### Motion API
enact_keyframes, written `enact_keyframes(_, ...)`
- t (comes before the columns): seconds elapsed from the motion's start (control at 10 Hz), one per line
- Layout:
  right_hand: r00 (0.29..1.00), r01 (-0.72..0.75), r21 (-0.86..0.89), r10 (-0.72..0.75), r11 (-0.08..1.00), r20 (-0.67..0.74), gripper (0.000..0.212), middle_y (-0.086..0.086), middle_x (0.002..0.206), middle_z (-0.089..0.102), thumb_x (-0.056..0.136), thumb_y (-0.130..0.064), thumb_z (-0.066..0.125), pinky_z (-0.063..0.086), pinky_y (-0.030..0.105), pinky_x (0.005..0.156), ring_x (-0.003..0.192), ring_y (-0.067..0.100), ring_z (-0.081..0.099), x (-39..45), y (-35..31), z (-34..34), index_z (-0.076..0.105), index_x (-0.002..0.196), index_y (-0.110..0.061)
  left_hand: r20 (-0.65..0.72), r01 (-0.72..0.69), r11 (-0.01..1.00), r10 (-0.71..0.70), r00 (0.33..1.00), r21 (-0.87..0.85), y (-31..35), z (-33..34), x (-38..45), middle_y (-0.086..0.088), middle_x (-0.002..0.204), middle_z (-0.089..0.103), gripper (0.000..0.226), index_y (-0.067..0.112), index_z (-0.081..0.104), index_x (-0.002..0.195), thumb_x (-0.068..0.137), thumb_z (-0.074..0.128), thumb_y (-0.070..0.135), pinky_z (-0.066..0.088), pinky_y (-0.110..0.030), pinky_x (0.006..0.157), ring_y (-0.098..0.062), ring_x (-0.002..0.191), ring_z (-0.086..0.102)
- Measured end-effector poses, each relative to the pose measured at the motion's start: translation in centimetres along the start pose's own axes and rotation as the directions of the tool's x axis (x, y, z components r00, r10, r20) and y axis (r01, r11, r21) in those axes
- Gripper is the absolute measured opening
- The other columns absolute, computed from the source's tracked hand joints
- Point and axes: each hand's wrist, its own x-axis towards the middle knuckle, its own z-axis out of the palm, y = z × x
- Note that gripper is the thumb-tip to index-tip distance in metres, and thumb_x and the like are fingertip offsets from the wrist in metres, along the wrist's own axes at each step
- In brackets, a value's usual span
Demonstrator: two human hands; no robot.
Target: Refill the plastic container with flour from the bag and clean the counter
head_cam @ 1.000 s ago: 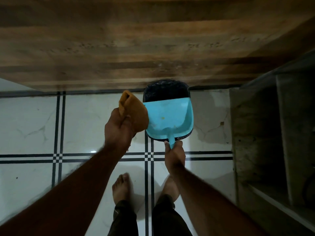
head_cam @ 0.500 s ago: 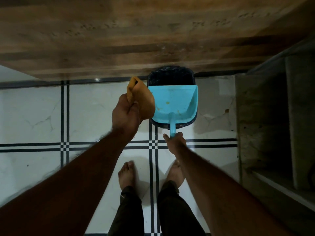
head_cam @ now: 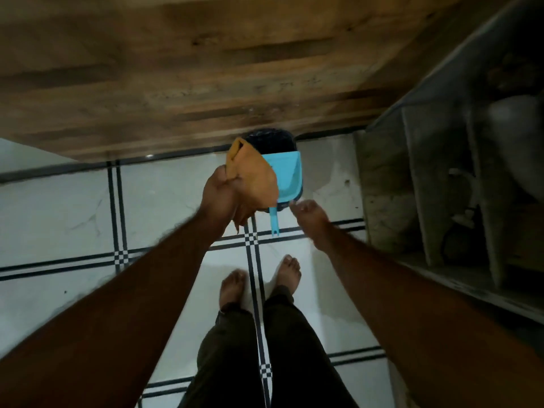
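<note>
We're standing barefoot on the tiled floor (head_cam: 164, 198), looking straight down, w/ the wood-grain worktop (head_cam: 206, 69) edge above. Left hand (head_cam: 219, 195) has its grip clenched round a bunched orange cloth (head_cam: 254, 178), held over the blue dustpan (head_cam: 290, 175). The dustpan rests tipped on the rim of a dark bin (head_cam: 269, 138) just under the worktop edge, its handle pointing back toward us. Right hand (head_cam: 309, 214) is just beside that handle but apart from it, grasping nothing; the fingers look loosely curled, tho motion blur hides the detail. As for progress: we judge we're late in the cleanup, i.e. tipping sweepings into the bin, w/ the flour refill prob. done, but that's a guess. No flour bag or plastic container shows anywhere here, so we can't say where they are or how full the container is. Worktop surface looks dusty/streaked in spots, but too dim to tell if flour remains. Bin: lined w/ something dark, contents not visible. Dustpan: the part we see, mostly behind the cloth, looks about empty. The shelf unit (head_cam: 441, 187) on the right holds dim shapes we can't identify. Left to do, prob.: put dustpan and cloth away, maybe a last wipe.
</note>
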Motion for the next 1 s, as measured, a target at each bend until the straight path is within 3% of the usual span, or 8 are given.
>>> enact_keyframes(0.1,0.964,0.021,0.434,-0.133,0.901,0.23,0.053,0.001,0.118,0.075,0.098,-0.07,0.05,0.053,0.045,0.1,0.113,0.026,0.069,-8.0,-6.5,-5.8,0.067,0.128,-0.029,0.113,0.006,1.0,-0.005,0.994,-0.012,5.4,4.0,-5.1,-0.019,0.122,0.076,0.038,0.004,0.062,0.143,0.108,0.059,0.019,0.064,-0.039,0.075,-0.039,0.104,0.074)
enact_keyframes(0.3,0.94,0.339,0.569,-0.299,0.75,-0.165,0.039,0.026,0.132,0.071,0.093,-0.01,0.079,0.06,0.051,0.092,0.104,0.033,0.073,-22.5,-13.7,-17.9,0.07,0.13,-0.005,0.364,-0.201,0.96,0.119,0.924,0.196,15.3,15.2,-15.5,-0.024,0.11,0.08,0.048,0.009,0.071,0.127,0.083,0.082,0.025,0.066,-0.053,0.062,-0.037,0.081,0.079)
enact_keyframes(0.4,0.855,0.505,0.516,-0.322,0.692,-0.405,0.024,0.013,0.112,0.079,0.086,-0.013,0.085,0.062,0.046,0.091,0.097,0.025,0.074,-28.1,-14.2,-24.8,0.079,0.109,-0.013,0.487,-0.422,0.843,0.229,0.843,0.335,19.2,22.0,-19.0,-0.012,0.105,0.082,0.047,0.015,0.073,0.12,0.074,0.072,0.026,0.067,-0.055,0.078,-0.035,0.092,0.08)
enact_keyframes(0.6,0.58,0.668,0.413,-0.086,0.619,-0.81,0.034,0.015,0.099,0.07,0.081,-0.004,0.087,0.061,0.037,0.079,0.092,0.028,0.072,-33.0,-10.2,-40.3,0.063,0.104,-0.014,0.684,-0.881,0.204,0.564,0.462,0.426,23.3,39.6,-25.3,-0.012,0.114,0.077,0.037,0.019,0.071,0.13,0.093,0.067,0.016,0.057,-0.043,0.092,-0.035,0.106,0.071)
enact_keyframes(0.7,0.53,0.636,0.384,-0.018,0.67,-0.848,0.026,0.009,0.093,0.066,0.09,0.0,0.079,0.056,0.033,0.078,0.085,0.021,0.066,-32.6,-7.7,-44.1,0.063,0.105,-0.013,0.801,-0.873,-0.167,0.503,0.324,0.458,22.3,45.1,-24.3,-0.011,0.139,0.069,0.058,0.025,0.054,0.155,0.098,0.063,0.022,0.055,-0.045,0.096,-0.037,0.121,0.066)
enact_keyframes(0.8,0.476,0.557,0.354,0.06,0.751,-0.877,0.018,0.002,0.089,0.067,0.089,-0.008,0.078,0.054,0.035,0.08,0.082,0.018,0.064,-33.1,-3.0,-48.5,0.065,0.094,-0.02,0.917,-0.761,-0.518,0.147,0.371,0.39,18.7,50.2,-22.9,-0.011,0.171,0.039,0.083,0.025,0.024,0.171,0.102,0.038,0.07,0.044,-0.048,0.118,-0.035,0.146,0.051)
enact_keyframes(0.9,0.467,0.505,0.353,0.095,0.788,-0.879,0.014,0.003,0.091,0.068,0.09,-0.01,0.074,0.057,0.039,0.081,0.085,0.022,0.066,-35.0,0.7,-50.7,0.066,0.097,-0.019,0.881,-0.704,-0.639,-0.087,0.465,0.309,15.4,50.9,-23.6,-0.013,0.174,0.033,0.11,0.02,0.025,0.171,0.091,0.002,0.092,0.024,-0.048,0.129,-0.034,0.157,0.034)
enact_keyframes(1.0,0.442,0.523,0.341,0.094,0.781,-0.892,0.016,0.004,0.095,0.07,0.093,-0.01,0.073,0.053,0.033,0.072,0.08,0.018,0.065,-37.9,2.6,-51.5,0.066,0.105,-0.018,0.908,-0.721,-0.6,0.024,0.418,0.347,14.7,50.7,-26.3,-0.008,0.168,0.045,0.092,0.022,0.039,0.165,0.098,0.022,0.083,0.031,-0.043,0.124,-0.029,0.152,0.044)
